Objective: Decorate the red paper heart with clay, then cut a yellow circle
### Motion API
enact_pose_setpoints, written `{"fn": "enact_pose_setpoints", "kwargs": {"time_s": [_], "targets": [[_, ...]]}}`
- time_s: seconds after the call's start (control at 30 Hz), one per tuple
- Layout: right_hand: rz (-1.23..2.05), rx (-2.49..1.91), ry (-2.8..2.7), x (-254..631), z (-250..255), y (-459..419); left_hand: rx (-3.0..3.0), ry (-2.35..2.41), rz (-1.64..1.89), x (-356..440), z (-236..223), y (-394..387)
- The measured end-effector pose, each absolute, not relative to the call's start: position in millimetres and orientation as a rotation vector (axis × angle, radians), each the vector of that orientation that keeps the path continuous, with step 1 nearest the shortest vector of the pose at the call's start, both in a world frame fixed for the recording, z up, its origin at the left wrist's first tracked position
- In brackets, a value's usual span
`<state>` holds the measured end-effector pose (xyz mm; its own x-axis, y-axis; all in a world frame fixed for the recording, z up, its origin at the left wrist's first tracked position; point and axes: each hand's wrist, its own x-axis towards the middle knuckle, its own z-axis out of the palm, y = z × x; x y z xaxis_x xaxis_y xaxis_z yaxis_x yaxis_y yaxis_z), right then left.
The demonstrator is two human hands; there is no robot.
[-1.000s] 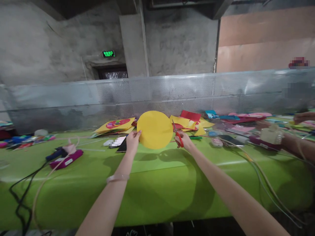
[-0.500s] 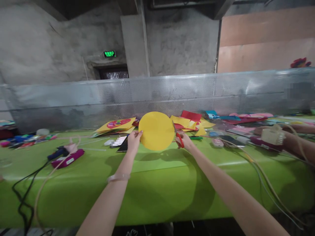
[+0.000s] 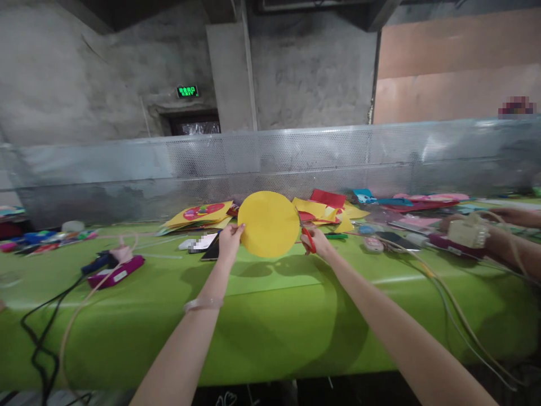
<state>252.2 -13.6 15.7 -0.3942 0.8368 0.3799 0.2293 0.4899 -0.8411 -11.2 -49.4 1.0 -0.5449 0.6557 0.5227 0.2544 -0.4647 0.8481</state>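
A round yellow disc [image 3: 268, 224], like paper or felt, is held up above the table. My left hand [image 3: 230, 241] pinches its left edge between thumb and fingers. In my right hand [image 3: 318, 243] is a pair of red-handled scissors [image 3: 308, 239], fingers wrapped around the handles. The blades point up along the right edge of the disc; whether they touch it I cannot tell. Behind the disc lie yellow and red cut sheets [image 3: 325, 211] on the right. To the left is a stack of yellow sheets [image 3: 205, 213] with a red round design on top.
The green-covered table [image 3: 270, 327] holds two magenta power strips, the left one [image 3: 118, 273] with black cables. A phone [image 3: 397, 241] lies at right, near another person's arms [image 3: 502, 242]. Colourful small pieces [image 3: 38, 239] lie far left. A perforated metal panel [image 3: 270, 155] stands behind.
My hands, the yellow disc and the scissors stay in almost the same place. The scissor blades look closer to the disc's right edge. The other person's far hand has shifted slightly.
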Motion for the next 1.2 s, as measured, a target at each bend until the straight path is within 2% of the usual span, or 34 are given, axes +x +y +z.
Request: {"fn": "enact_pose_setpoints", "kwargs": {"time_s": [1.2], "targets": [[0.886, -0.893, -1.87, 252, 16, -21, 1.29, 1.365, 2.105, -11, -1, -47]]}}
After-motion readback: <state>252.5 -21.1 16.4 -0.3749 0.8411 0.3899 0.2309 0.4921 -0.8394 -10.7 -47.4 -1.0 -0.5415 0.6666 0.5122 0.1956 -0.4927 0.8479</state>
